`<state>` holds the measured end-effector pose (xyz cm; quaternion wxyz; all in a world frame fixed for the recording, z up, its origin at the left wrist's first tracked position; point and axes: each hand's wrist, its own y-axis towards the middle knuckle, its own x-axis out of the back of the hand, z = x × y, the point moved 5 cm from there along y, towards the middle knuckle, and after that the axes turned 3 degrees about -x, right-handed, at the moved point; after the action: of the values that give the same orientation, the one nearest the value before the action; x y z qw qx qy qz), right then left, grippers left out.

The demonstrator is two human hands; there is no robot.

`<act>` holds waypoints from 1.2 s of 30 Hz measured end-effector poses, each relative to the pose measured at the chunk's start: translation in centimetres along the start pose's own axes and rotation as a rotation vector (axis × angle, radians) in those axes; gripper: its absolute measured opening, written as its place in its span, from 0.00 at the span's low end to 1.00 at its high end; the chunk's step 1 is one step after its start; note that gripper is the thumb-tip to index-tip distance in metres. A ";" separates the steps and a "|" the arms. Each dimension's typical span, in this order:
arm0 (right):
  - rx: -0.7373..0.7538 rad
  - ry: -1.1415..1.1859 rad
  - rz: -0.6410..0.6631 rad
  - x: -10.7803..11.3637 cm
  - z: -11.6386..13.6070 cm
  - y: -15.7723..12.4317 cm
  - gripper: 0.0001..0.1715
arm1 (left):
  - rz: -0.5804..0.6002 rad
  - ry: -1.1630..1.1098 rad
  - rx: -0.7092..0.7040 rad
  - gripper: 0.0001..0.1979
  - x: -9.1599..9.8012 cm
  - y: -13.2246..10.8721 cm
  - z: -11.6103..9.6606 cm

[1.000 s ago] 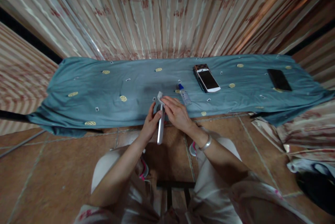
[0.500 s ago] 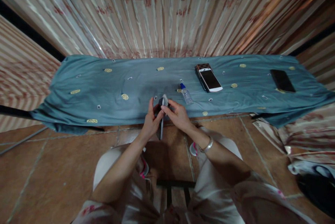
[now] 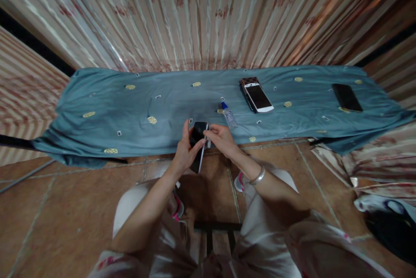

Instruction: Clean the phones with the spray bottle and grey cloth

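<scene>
My left hand is wrapped around a dark-screened smartphone with a light edge, thumb on its near side. The phone is tilted just over the front edge of the cloth-covered table. My right hand is closed at the phone's right edge, pinching a small whitish wad, perhaps cloth or tissue, against it. Fingers partly hide the wad. Beyond my right hand a small clear bottle with a blue cap lies on its side.
A white phone rests on top of dark and brown-checked items on the teal tablecloth. Farther right lies a black phone. A pleated curtain hangs behind the table, and a dark bag sits at lower right.
The phone has turned from nearly edge-on so that its dark screen faces up more. My right hand and the whitish wad have shifted from the phone's top end down along its right edge.
</scene>
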<state>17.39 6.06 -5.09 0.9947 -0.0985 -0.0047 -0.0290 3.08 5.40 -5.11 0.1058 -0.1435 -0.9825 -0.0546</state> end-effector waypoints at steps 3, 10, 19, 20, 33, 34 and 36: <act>-0.033 0.037 -0.005 0.3 0.2 0.1 0.09 | -0.034 -0.106 0.018 0.50 0.4 0.2 0.4; -0.110 0.197 -0.003 1.2 0.6 0.2 0.11 | -0.148 -0.355 0.192 0.50 2.2 0.4 0.5; -0.164 0.353 -0.017 2.5 1.5 0.7 0.16 | -0.093 -0.767 0.523 0.27 0.5 -0.8 0.7; -0.163 0.353 -0.020 2.6 1.6 0.8 0.16 | -0.025 -0.820 0.551 0.28 -0.2 -1.1 0.4; -0.046 0.338 0.060 2.5 2.1 1.2 0.15 | 0.199 -1.134 0.726 0.38 -2.7 -2.9 -1.7; -0.016 0.323 0.053 2.5 2.1 1.3 0.15 | 0.187 -1.124 0.723 0.37 -2.6 -2.9 -1.7; 0.048 0.267 0.014 2.6 2.1 1.6 0.14 | 0.175 -1.096 0.710 0.37 -2.4 -2.9 -1.8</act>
<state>20.03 7.90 -3.33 0.9887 -0.0701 0.1279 -0.0346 4.85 1.76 -4.13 -0.3649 -0.1864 -0.8371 0.3625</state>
